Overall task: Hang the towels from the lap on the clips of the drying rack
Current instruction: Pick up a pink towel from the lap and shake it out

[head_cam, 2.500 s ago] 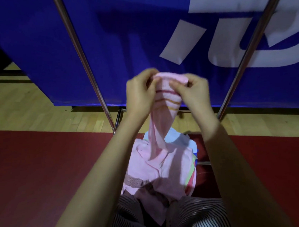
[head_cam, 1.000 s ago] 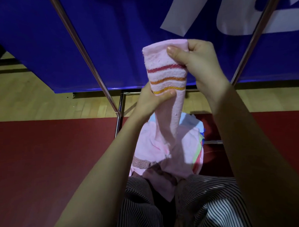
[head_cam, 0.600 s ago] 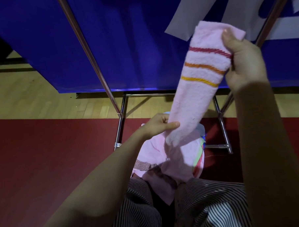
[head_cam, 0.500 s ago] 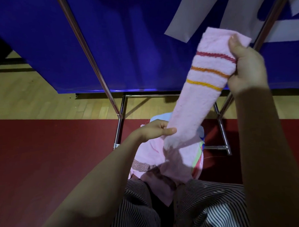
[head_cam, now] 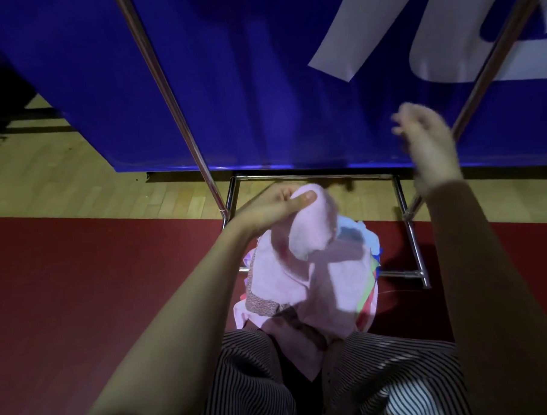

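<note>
My left hand (head_cam: pixel 275 208) grips a pink towel (head_cam: pixel 310 227), which droops from its fingers just above my lap. Under it a pile of towels (head_cam: pixel 313 287), mostly pink with coloured edges, lies on my striped trousers. My right hand (head_cam: pixel 426 138) is up in the air to the right, blurred by motion, fingers loose, with nothing in it. It hovers beside the right pole (head_cam: pixel 485 63) of the chrome drying rack. The rack's left pole (head_cam: pixel 170 99) slants up to the left. No clips show in the head view.
A blue banner (head_cam: pixel 260 82) with white lettering hangs behind the rack. The rack's base frame (head_cam: pixel 411 242) stands on the floor in front of my knees, half on a red mat (head_cam: pixel 81 294), half on wooden boards (head_cam: pixel 61 182).
My right hand has let go of the striped end of the pink towel, and the towel has dropped down. Only my left hand holds it now, higher up than before.
</note>
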A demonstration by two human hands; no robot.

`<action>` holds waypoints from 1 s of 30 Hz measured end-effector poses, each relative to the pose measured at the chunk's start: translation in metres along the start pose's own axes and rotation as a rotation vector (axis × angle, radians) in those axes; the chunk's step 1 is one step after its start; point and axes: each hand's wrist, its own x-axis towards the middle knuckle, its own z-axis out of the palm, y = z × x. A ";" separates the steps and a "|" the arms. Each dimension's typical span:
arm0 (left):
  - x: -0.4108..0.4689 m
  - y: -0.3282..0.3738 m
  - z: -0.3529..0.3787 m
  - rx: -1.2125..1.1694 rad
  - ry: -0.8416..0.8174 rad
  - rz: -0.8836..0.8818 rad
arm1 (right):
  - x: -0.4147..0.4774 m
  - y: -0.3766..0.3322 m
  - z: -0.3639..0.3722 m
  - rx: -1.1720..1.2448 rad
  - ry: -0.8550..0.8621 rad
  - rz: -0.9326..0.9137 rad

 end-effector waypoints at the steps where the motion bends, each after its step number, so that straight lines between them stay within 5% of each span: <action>1: 0.002 0.002 0.003 0.051 -0.043 0.013 | -0.007 -0.005 0.010 0.009 -0.186 -0.015; 7: 0.003 0.020 0.011 0.184 -0.167 0.073 | -0.043 0.006 0.057 -0.194 -0.914 0.041; 14: -0.001 0.016 0.000 0.184 -0.175 0.021 | -0.041 0.022 0.043 -0.403 -1.180 0.065; 21: -0.007 0.012 -0.014 -0.016 -0.214 -0.001 | -0.037 0.003 0.033 -0.380 -1.072 0.095; 26: -0.008 0.000 -0.013 0.094 -0.315 -0.140 | -0.034 -0.007 0.024 -0.179 -0.980 -0.034; 30: -0.011 -0.010 -0.030 -0.028 -0.145 -0.068 | -0.029 -0.004 0.002 0.089 -0.838 0.027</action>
